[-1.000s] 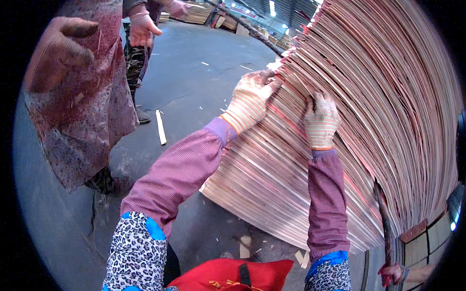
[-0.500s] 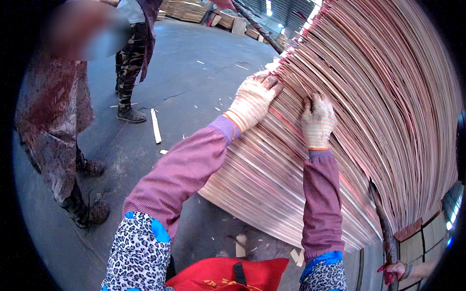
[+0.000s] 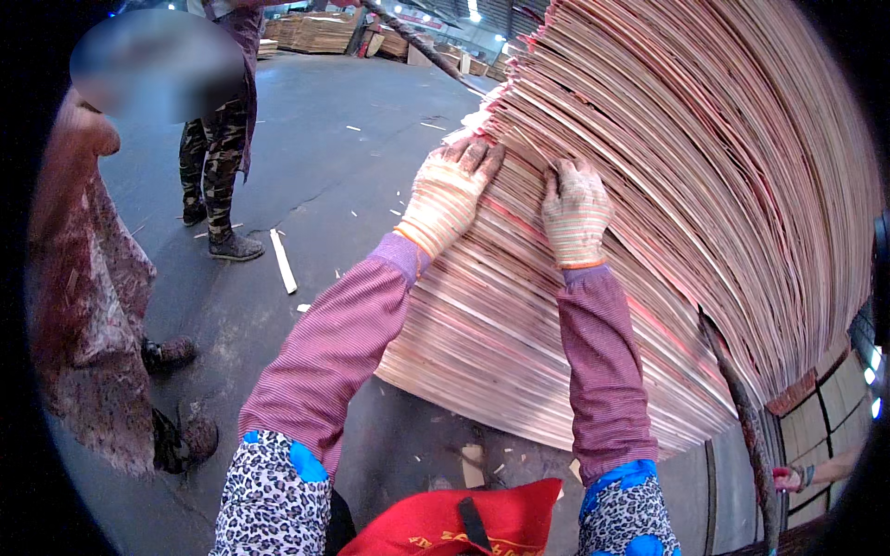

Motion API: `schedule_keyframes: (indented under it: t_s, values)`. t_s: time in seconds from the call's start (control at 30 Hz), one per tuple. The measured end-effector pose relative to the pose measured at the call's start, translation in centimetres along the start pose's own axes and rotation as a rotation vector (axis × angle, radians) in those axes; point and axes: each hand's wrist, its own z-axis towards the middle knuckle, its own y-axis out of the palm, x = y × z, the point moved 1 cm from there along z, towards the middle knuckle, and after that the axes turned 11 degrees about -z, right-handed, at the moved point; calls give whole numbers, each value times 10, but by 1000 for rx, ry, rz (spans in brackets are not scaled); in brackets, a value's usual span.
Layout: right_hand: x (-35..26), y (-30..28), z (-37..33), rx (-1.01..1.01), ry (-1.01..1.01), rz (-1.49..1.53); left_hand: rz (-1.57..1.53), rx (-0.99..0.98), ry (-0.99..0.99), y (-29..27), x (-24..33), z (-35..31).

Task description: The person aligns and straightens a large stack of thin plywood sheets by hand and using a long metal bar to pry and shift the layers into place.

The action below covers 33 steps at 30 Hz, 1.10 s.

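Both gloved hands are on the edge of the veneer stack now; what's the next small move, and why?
Probably pinch and peel one sheet free: the left hand and right hand rest fingertips on the thin sheet edges of the veneer stack, with none lifted clear yet.

Both my arms reach up and forward from the lower edge, in purple ribbed sleeves with leopard-print cuffs higher up. My left hand (image 3: 451, 190) lies flat, palm down, its gloved fingers (image 3: 482, 156) spread and pointing up-right. My right hand (image 3: 575, 211) sits just beside it, wrist straight, fingers (image 3: 565, 171) curled and pressing down.
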Motion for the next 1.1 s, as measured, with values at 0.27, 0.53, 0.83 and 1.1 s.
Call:
schedule_keyframes:
  t_s: [0.27,0.53,0.83,1.1]
  values:
    - [0,0,-2,6,-13,-41,15,41,-5,12,3,-2]
    - [-1,0,-5,12,10,-25,17,86,22,12,0,-3]
    - [-11,-15,9,-66,23,17,15,95,-38,5,0,0]
    - [3,-2,-4,-41,-2,-28,-79,1,-98,0,8,8]
